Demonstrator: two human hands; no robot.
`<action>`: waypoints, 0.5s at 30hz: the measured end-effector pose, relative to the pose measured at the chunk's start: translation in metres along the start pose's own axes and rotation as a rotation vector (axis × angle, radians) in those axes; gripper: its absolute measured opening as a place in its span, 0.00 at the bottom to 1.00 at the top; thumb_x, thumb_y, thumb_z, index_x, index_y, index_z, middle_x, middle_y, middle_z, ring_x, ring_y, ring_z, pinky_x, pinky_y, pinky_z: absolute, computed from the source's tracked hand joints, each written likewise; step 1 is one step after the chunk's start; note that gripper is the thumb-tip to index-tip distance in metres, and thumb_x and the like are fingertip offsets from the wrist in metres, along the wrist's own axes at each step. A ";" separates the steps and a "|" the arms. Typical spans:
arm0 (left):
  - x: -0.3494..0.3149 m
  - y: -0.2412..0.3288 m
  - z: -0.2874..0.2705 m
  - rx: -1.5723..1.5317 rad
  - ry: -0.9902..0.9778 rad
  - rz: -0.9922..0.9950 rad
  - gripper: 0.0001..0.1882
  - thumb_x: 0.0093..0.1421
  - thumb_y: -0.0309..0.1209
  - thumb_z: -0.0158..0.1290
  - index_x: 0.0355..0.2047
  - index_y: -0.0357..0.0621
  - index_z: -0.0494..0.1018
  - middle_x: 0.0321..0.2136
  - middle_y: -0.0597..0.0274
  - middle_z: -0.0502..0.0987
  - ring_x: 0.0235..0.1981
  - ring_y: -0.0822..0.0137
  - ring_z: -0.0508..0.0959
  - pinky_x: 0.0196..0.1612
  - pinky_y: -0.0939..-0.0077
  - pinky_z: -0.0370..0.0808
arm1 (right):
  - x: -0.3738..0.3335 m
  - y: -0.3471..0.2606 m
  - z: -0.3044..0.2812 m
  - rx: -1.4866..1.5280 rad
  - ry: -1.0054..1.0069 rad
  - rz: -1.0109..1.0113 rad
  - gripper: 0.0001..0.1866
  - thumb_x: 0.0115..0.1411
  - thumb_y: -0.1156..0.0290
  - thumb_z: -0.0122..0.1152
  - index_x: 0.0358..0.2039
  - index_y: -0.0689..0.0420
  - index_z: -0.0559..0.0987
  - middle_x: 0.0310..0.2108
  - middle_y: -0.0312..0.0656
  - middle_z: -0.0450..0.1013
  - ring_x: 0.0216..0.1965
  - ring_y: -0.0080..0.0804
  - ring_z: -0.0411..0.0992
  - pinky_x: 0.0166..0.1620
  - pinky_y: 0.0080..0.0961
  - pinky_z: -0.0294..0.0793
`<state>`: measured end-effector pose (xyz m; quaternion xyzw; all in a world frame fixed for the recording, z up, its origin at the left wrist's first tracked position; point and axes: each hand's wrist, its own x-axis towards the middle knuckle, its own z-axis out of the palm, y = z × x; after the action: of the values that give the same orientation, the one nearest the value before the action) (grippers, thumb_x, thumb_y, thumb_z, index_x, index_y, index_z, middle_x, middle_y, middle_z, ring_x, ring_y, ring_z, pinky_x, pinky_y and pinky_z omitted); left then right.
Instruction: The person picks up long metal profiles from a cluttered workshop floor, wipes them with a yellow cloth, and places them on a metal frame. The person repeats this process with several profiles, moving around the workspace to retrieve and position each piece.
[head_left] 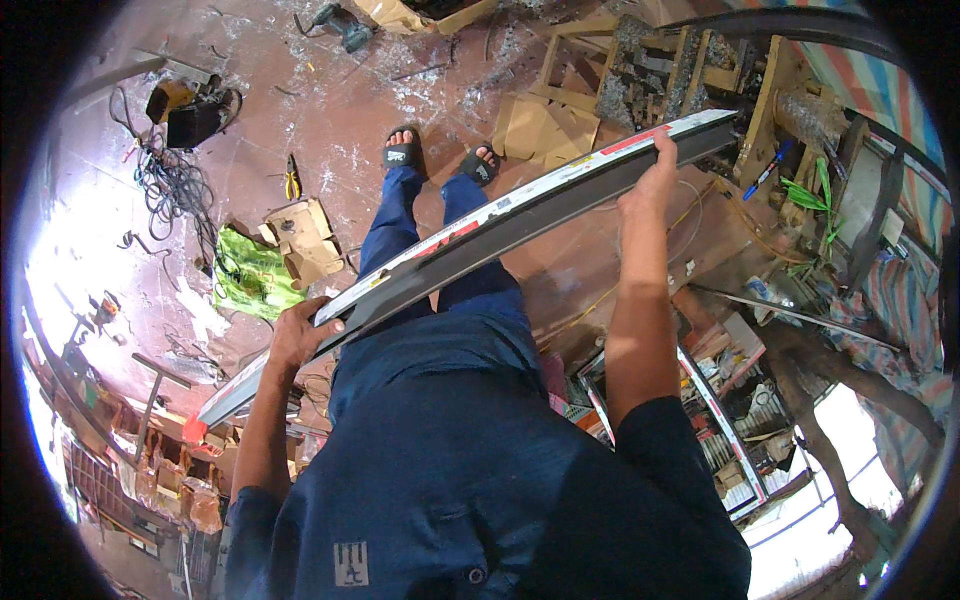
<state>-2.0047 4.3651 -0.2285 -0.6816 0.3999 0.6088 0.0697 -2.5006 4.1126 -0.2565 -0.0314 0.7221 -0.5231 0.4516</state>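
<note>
A long metal profile bar (pixel 470 237), dark grey with a white and red film strip along its upper face, lies slantwise across my thighs. Its right end reaches higher and farther out than its left end, which carries a bit of red. My left hand (pixel 300 333) is closed around the bar toward its left part, thumb on the near side. Farther up to the right, my right hand (pixel 652 180) grips the bar from below and behind, its thumb lying along the film strip. Most fingers of both hands are hidden by the bar.
On the floor lie pliers (pixel 292 178), tangled cables (pixel 170 190), a green bag (pixel 250 275), flattened cardboard (pixel 545 130) and a power drill (pixel 345 27). Wooden crating (pixel 690 70) with metal shavings stands at the far right. Another profile frame (pixel 722 428) is beside me on the right.
</note>
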 end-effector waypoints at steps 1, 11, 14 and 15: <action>-0.002 0.003 -0.003 0.009 -0.004 -0.005 0.52 0.45 0.73 0.61 0.52 0.37 0.80 0.38 0.41 0.84 0.42 0.49 0.84 0.49 0.57 0.76 | -0.002 0.001 0.002 -0.012 0.013 -0.013 0.30 0.55 0.53 0.69 0.54 0.55 0.76 0.48 0.40 0.75 0.47 0.38 0.74 0.53 0.39 0.74; 0.007 0.022 -0.009 0.093 -0.072 0.017 0.51 0.46 0.77 0.56 0.51 0.40 0.80 0.35 0.40 0.83 0.41 0.44 0.84 0.48 0.54 0.76 | 0.018 -0.002 -0.004 -0.011 -0.027 -0.011 0.30 0.55 0.53 0.69 0.55 0.54 0.76 0.49 0.40 0.75 0.49 0.39 0.74 0.54 0.40 0.74; 0.008 0.021 -0.009 0.075 -0.076 -0.004 0.50 0.47 0.76 0.57 0.51 0.41 0.81 0.35 0.40 0.83 0.42 0.44 0.84 0.49 0.54 0.76 | 0.025 0.003 -0.012 -0.024 -0.020 -0.035 0.30 0.56 0.52 0.68 0.55 0.54 0.76 0.49 0.39 0.75 0.49 0.39 0.74 0.54 0.40 0.74; 0.009 0.020 -0.010 0.077 -0.072 0.006 0.50 0.47 0.76 0.57 0.51 0.40 0.80 0.36 0.40 0.83 0.42 0.44 0.84 0.49 0.54 0.76 | 0.023 0.001 -0.008 -0.032 -0.010 -0.025 0.30 0.56 0.52 0.68 0.55 0.54 0.76 0.49 0.39 0.75 0.49 0.39 0.74 0.54 0.40 0.74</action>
<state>-2.0107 4.3417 -0.2264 -0.6548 0.4224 0.6173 0.1085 -2.5199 4.1069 -0.2711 -0.0502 0.7276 -0.5169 0.4482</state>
